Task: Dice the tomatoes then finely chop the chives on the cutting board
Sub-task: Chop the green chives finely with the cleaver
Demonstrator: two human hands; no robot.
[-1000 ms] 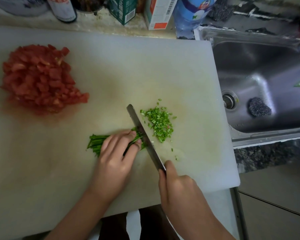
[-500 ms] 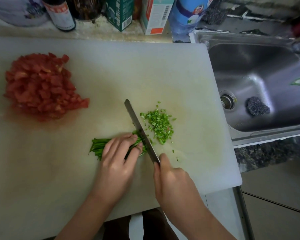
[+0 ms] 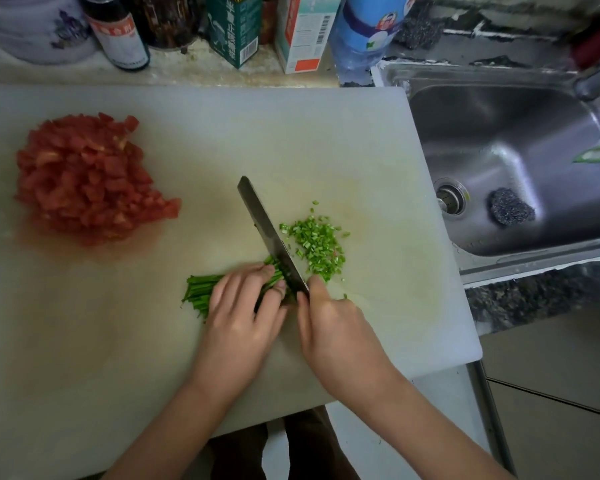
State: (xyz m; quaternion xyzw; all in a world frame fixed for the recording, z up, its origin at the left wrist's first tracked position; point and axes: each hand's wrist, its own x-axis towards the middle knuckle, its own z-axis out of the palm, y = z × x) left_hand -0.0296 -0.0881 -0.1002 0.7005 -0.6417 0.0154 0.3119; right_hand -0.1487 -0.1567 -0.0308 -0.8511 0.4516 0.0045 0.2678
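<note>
Cutting board (image 3: 118,341), white, lies beside the steel sink (image 3: 499,133), with the diced tomatoes (image 3: 87,178) heaped at its far left. The right hand (image 3: 336,334) has its fingers wrapped tight round the handle of the knife (image 3: 267,230), blade angled away across the chive bundle (image 3: 201,292). The left hand (image 3: 239,320) lies over that bundle, fingers bent, tips pinning it just beside the blade. Chopped chives (image 3: 317,247) lie right of the blade.

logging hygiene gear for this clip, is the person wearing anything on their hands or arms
No. The left hand and right hand are both bare: no gloves, rings, watch or bracelet visible. No sleeve shows on either arm up to the picture's edge.
</note>
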